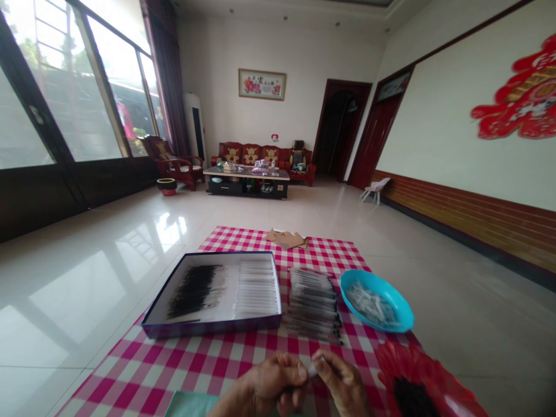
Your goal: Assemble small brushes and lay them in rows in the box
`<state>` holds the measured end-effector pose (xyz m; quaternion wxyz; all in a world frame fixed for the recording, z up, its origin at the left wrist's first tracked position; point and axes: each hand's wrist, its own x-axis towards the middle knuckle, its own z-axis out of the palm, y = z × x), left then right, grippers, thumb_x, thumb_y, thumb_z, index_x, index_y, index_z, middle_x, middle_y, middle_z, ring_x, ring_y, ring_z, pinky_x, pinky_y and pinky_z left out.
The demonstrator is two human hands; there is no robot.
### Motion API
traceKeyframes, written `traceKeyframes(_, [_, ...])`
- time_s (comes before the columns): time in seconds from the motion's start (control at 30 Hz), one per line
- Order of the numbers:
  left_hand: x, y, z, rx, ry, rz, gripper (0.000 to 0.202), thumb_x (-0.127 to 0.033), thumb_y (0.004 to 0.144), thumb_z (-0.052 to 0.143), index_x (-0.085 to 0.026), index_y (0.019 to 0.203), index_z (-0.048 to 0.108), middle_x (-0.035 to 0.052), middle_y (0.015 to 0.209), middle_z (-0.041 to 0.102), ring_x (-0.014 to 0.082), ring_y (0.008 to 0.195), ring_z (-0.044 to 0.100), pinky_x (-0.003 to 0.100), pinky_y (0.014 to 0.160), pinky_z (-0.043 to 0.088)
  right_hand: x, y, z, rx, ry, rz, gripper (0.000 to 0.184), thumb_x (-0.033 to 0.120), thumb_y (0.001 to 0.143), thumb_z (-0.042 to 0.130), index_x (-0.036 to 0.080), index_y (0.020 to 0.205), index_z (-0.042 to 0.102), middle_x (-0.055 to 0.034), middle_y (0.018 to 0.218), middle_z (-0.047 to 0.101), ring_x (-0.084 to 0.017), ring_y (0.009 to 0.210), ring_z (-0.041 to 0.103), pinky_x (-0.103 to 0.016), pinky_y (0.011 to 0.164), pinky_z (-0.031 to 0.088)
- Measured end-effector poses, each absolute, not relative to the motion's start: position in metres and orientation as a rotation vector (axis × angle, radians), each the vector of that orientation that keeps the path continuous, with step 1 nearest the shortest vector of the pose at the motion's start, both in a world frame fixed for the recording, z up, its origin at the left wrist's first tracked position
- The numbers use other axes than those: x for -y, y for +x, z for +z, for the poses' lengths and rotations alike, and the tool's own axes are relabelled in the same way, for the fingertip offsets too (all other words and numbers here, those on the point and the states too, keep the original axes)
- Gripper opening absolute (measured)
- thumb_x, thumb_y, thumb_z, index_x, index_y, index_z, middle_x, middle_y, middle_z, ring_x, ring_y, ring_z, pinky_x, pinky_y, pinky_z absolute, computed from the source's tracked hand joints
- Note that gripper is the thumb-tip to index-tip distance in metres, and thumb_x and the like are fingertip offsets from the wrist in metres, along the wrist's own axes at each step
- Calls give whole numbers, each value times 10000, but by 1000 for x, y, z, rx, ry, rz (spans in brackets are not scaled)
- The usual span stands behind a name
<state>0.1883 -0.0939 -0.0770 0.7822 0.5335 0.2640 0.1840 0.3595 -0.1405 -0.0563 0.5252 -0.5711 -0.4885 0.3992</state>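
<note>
Gripping a small pale piece (315, 368), left hand (269, 385) and right hand (343, 385) close their fingers (326, 360) together.

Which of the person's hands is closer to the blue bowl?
Right. The right hand sits below and left of the blue bowl; the left hand lies farther off, beyond the small pale piece both hands pinch.
</note>
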Motion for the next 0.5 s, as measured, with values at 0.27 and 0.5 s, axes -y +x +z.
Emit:
traceKeyframes(0.27, [111, 205, -81, -1128, 1933, 941, 185, -303, 861, 493, -194, 723, 552, 6, 648, 569, 123, 583, 489, 245, 555, 290, 141, 343, -51, 900, -1381, 960, 340, 513, 679, 678, 185, 763, 705, -48, 730, 707, -221, 679, 651, -259, 586, 519])
traceKeyframes(0.5, [114, 202, -71, -1089, 1985, 973, 220, -297, 875, 463, -215, 692, 553, 22, 654, 560, 135, 590, 476, 258, 569, 297, 140, 343, -61, 786, -1355, 1036, 332, 484, 651, 718, 182, 787, 713, -44, 742, 715, -228, 712, 654, -291, 658, 529])
